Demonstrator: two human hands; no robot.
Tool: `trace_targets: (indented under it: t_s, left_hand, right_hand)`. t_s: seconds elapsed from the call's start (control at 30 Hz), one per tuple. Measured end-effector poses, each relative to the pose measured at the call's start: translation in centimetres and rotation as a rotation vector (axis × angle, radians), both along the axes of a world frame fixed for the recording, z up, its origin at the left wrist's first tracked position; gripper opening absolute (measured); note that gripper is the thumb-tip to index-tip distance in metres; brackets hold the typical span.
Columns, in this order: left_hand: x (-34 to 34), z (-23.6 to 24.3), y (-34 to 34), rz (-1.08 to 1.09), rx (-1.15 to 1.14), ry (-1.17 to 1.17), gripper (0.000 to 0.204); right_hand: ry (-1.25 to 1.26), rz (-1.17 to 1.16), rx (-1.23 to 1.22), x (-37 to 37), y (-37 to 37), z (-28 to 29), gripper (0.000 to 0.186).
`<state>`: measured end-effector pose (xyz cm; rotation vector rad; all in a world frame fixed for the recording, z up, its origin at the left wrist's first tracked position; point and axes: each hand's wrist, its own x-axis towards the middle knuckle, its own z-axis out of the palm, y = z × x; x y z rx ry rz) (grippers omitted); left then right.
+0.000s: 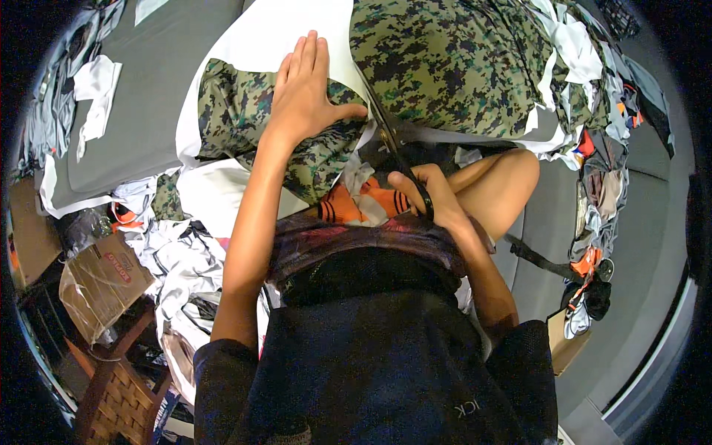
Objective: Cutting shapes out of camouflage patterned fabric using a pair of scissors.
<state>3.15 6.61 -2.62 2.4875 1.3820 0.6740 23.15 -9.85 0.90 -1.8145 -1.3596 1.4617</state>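
My left hand [302, 96] lies flat, fingers stretched and thumb out to the side. It presses on a camouflage cloth piece [230, 104] and white material [278, 33]. In my right hand [437, 194] is a pair of scissors [397, 148] with black handles, its long dark blades pointing away from me. The blades run along the gap between the left camouflage piece and a larger camouflage cloth [445, 63] on the right. Whether the blades are apart is hard to see. Orange cloth with black stripes [371, 202] lies in my lap, just left of my right hand.
White and grey scraps [185, 259] are heaped at my left, beside a cardboard box [104, 282] and a woven brown basket or chair [122, 400]. A grey padded surface [133, 126] stretches out at the far left. More mixed scraps [593, 222] line the right side.
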Motion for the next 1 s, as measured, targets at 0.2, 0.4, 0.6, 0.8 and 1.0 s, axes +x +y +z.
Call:
trace_targets:
  t_s: [0.2,0.4,0.6,0.8,1.0]
  left_hand:
    - [-0.1,-0.1,0.0,-0.008,-0.002,-0.009,0.112]
    - [-0.1,0.0,0.1,-0.009,-0.022,0.013,0.114]
    - [-0.1,0.2,-0.2,-0.008,-0.01,-0.001,0.112]
    - [0.0,0.0,0.0,-0.012,-0.007,-0.001,0.112]
    - [-0.3,0.5,0.0,-0.015,-0.036,-0.011,0.109]
  right_hand:
    - [-0.011,-0.059,-0.044,-0.5,0.0,0.6,0.045]
    - [-0.008,-0.078,-0.025,-0.9,-0.2,0.6,0.045]
    - [0.025,-0.096,0.024,-1.5,-0.5,1.0,0.046]
    - [-0.012,-0.083,-0.055,-1.2,-0.5,0.4,0.047]
    - [0.081,-0.074,-0.014,-1.5,-1.1,-0.4,0.04]
